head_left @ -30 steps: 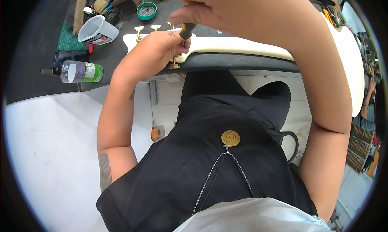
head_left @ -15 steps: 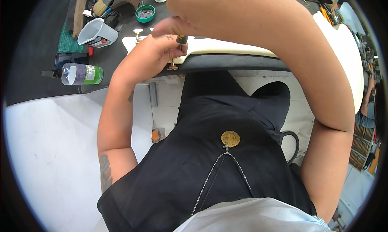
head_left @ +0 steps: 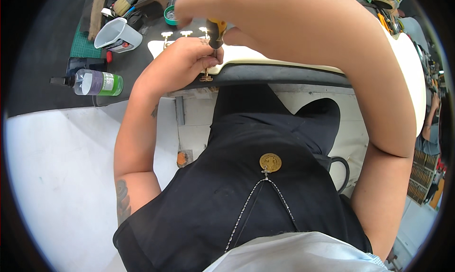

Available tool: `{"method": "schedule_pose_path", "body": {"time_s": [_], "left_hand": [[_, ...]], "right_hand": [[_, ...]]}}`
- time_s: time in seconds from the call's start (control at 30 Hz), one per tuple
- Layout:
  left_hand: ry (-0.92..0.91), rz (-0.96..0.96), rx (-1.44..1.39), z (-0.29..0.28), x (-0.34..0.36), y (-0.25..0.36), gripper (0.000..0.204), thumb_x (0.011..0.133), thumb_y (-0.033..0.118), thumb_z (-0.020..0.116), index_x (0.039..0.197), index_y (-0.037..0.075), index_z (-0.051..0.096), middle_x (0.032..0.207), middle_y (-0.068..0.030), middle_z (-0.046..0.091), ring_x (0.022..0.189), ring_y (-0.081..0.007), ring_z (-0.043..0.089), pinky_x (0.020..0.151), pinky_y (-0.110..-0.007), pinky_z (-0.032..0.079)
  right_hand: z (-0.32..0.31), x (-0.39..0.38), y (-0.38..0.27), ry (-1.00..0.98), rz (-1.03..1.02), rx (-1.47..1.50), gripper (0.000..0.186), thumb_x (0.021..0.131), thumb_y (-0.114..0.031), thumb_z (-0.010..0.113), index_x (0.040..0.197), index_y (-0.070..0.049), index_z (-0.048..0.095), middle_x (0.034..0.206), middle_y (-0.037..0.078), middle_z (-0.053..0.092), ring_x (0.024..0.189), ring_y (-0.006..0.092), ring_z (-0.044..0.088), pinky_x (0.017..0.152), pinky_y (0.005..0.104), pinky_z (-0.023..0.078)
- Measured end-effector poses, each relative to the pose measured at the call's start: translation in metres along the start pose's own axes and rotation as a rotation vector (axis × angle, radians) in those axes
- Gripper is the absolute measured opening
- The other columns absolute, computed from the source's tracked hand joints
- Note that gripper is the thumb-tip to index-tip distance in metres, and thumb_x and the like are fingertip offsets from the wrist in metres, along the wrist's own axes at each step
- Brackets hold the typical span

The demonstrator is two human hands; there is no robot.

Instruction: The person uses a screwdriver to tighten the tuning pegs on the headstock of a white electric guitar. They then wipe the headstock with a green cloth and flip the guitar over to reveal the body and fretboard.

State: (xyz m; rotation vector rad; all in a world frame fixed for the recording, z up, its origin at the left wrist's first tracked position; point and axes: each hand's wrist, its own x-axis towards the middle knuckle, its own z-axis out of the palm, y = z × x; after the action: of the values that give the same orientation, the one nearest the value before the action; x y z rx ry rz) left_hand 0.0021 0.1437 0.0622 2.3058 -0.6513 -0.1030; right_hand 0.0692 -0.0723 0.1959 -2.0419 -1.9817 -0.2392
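A screwdriver point(head_left: 216, 35) with a yellow and black handle stands upright over the headstock end of a cream-white guitar point(head_left: 265, 56). My right hand point(head_left: 213, 9) is at its handle from above, thumb by the side and fingers loosely curled; the handle's top is hidden under the hand. Lower down, my left hand point(head_left: 182, 58) pinches the shaft between thumb and fingers and rests on the headstock. A gold tuning key point(head_left: 206, 77) sticks out just below these fingers. Another tuning key point(head_left: 167, 36) is among several along the headstock's far edge. The screwdriver's tip is hidden.
To the left on the dark bench point(head_left: 33, 94) lie a spray bottle point(head_left: 98, 82) with green liquid, a whitish plastic tub point(head_left: 118, 35) and a green cutting mat point(head_left: 87, 46). A green dish point(head_left: 169, 17) sits behind my hands. Hand tools point(head_left: 383, 20) crowd the far right.
My right hand has turned and its fingers have loosened, so more of the screwdriver's handle shows. My left hand stays at the shaft. The view has shifted slightly.
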Motion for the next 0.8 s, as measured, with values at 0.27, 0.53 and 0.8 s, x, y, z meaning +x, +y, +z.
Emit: {"method": "schedule_pose_path", "body": {"time_s": [0.27,0.53,0.8], "left_hand": [[0.051,-0.306,-0.07,0.005,-0.015,0.014,0.013,0.098,0.009,0.068,0.106,0.0,0.072,0.089,-0.0145,0.074,0.085,-0.0303,0.071,0.075,-0.039,0.055],[0.014,-0.102,-0.005,0.004,-0.008,-0.002,0.01,0.098,0.008,0.068,0.103,0.001,0.072,0.088,-0.0127,0.074,0.083,-0.0274,0.07,0.076,-0.037,0.055],[0.008,-0.011,0.017,0.001,-0.002,-0.006,0.012,0.099,0.01,0.068,0.1,-0.001,0.073,0.088,-0.0125,0.073,0.084,-0.0282,0.07,0.077,-0.036,0.055]], "right_hand": [[-0.002,-0.001,-0.004,-0.208,0.115,-0.126,0.018,0.073,-0.013,0.076,0.073,0.003,0.07,0.068,0.018,0.069,0.063,0.0319,0.07,0.062,0.0387,0.057],[0.007,-0.008,0.007,-0.163,0.002,-0.258,0.013,0.071,-0.011,0.076,0.071,0.001,0.071,0.068,0.016,0.069,0.063,0.0304,0.07,0.059,0.0369,0.057],[0.005,-0.009,0.009,0.078,-0.086,0.134,0.015,0.072,-0.014,0.079,0.075,0.0,0.073,0.071,0.015,0.071,0.07,0.0302,0.073,0.06,0.0371,0.059]]}}
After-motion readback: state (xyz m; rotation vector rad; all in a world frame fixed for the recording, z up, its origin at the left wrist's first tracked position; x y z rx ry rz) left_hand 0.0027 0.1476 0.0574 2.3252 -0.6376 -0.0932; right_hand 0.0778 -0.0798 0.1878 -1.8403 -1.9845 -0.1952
